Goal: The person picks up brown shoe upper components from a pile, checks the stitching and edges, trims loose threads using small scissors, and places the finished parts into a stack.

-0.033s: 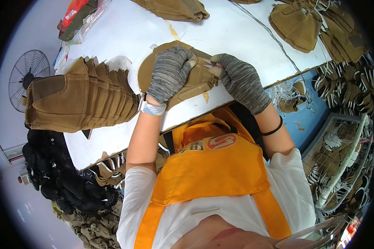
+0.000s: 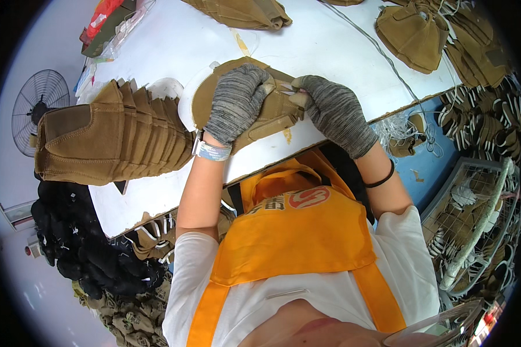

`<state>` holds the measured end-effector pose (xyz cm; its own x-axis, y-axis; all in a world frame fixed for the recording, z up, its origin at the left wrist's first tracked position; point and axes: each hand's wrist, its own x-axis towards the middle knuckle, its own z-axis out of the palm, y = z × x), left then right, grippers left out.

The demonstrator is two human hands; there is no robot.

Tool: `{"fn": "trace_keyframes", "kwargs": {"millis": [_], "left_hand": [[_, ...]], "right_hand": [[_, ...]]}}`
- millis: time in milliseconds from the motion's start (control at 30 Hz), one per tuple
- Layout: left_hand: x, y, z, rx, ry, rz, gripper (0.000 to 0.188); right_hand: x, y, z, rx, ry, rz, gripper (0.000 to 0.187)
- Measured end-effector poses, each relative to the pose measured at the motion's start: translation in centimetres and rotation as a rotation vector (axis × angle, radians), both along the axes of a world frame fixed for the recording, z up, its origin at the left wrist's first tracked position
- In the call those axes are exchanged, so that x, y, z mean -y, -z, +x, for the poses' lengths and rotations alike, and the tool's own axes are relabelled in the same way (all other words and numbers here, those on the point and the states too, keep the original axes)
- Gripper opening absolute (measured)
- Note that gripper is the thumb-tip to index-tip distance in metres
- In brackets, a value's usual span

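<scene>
A brown suede-like shoe upper [image 2: 281, 110] with stitched edges lies on the white table in front of me. My left hand [image 2: 237, 104], in a grey knitted glove, is closed on it with curled fingers, pressing near its middle. My right hand [image 2: 333, 110], gloved alike, pinches a small pointed metal tool [image 2: 286, 89] at the upper's right end. The tool's tips show between my two hands, while its rest is hidden by fingers. Against the upper's left side lies a white curved piece [image 2: 186, 101].
Left of my hands lies a row of nested brown uppers [image 2: 104, 139]. More brown uppers [image 2: 414, 37] lie at the far right, near a grey cable [image 2: 382, 49]. A wire basket [image 2: 469, 220] stands right of me. Black shoe pieces [image 2: 92, 243] are heaped below the table's left edge.
My right fingers have shifted slightly, and the tool's metal tips show more plainly. My left hand and the upper stay in place.
</scene>
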<state>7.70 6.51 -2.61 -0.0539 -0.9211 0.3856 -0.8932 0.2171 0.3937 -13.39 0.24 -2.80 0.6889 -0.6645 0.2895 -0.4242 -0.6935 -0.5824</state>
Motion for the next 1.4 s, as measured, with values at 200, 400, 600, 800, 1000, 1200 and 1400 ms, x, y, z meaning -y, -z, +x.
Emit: {"fn": "trace_keyframes", "kwargs": {"millis": [200,400,600,800,1000,1200,1400], "left_hand": [[0.1,0.0,0.1,-0.054,-0.018,0.021,0.019],[0.1,0.3,-0.1,-0.019,-0.033,-0.029,0.018],[0.0,0.2,0.0,-0.034,-0.032,0.025,0.022],[0.0,0.2,0.1,-0.100,-0.015,0.029,0.022],[-0.3,0.2,0.2,-0.226,-0.074,-0.106,0.024],[-0.3,1.0,1.3,-0.271,-0.180,-0.139,0.029],[-3.9,-3.6,0.4,-0.140,-0.139,-0.131,0.025]], "right_hand": [[1.7,-0.4,0.9,-0.203,-0.103,-0.230,0.029],[1.8,-0.8,1.8,-0.302,-0.092,-0.138,0.026],[1.7,-0.8,2.3,-0.295,-0.101,-0.164,0.023],[1.6,-0.4,2.3,-0.239,-0.083,-0.133,0.021],[1.9,0.3,0.7,0.132,0.094,-0.035,0.022],[5.2,2.3,-3.3,-0.053,0.514,-0.091,0.036],[5.4,3.3,-3.6,-0.090,0.546,-0.253,0.038]]}}
